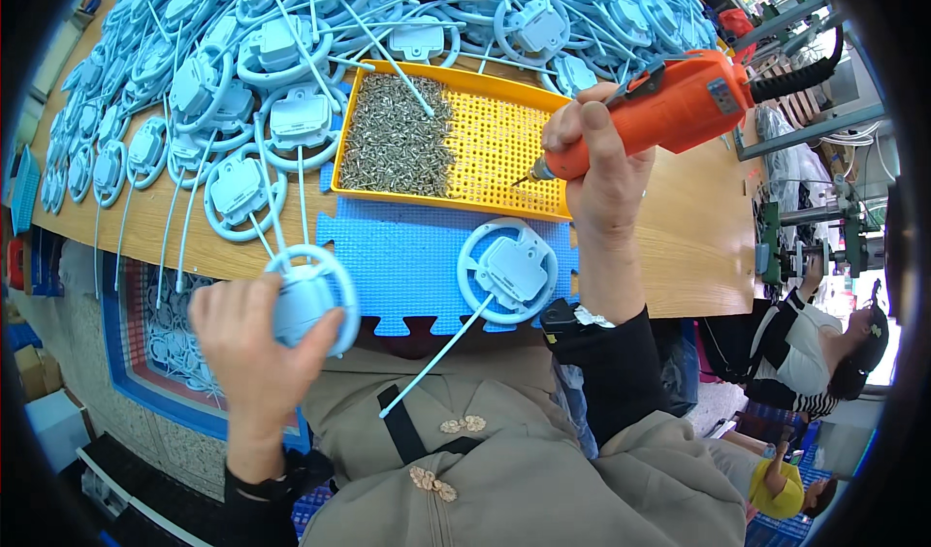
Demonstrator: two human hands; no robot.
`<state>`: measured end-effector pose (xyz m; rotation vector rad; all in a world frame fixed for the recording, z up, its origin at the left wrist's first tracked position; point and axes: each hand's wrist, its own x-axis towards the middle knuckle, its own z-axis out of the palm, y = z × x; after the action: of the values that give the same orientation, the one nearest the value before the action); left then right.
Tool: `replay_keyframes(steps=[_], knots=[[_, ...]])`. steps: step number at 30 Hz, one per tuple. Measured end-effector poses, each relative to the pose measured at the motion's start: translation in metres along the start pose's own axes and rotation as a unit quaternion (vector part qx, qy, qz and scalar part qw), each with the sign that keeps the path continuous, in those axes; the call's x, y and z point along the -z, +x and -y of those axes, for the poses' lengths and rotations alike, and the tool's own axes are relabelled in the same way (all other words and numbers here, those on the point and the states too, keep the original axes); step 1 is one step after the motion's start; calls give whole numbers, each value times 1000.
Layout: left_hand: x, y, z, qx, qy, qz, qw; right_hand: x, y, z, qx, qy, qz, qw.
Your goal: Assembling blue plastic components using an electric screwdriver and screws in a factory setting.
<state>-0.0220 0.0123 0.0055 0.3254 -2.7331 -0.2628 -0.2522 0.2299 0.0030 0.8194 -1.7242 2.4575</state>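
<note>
My left hand (254, 338) grips a light blue plastic steering-wheel-shaped part (308, 300) with a thin stem, left of the blue foam mat (383, 256). My right hand (603, 164) is wrapped round an orange electric screwdriver (669, 106). Its bit points left, over the perforated yellow tray (490, 125); whether it touches the tray I cannot tell. Many small metal screws (393, 140) fill the tray's left part. A second light blue wheel part (507, 268) lies on the mat, its stem slanting toward me past the table edge.
A big heap of similar light blue wheel parts (281, 43) covers the back and left of the wooden table (693, 246). Below on the left stands a blue-rimmed crate (145, 397) holding more parts. Other people (810, 348) are at the right, near machines. A black cable trails from the screwdriver.
</note>
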Motion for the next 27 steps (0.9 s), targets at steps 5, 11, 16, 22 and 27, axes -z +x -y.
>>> replay_keyframes(steps=[5,11,16,22,27], knots=[[-29,10,-30,20,-7,14,1000,1,0,-2,0,3,-11,1000],[-19,9,-33,-39,-105,67,991,-2,-2,0,5,-11,-26,1000],[-44,6,-38,-64,-127,43,989,-22,1,35,46,83,15,995],[-53,16,-54,-55,-136,-9,989,-58,-41,46,-17,73,145,987],[-55,16,-52,-56,-144,-8,988,-67,-59,29,-39,33,102,993]])
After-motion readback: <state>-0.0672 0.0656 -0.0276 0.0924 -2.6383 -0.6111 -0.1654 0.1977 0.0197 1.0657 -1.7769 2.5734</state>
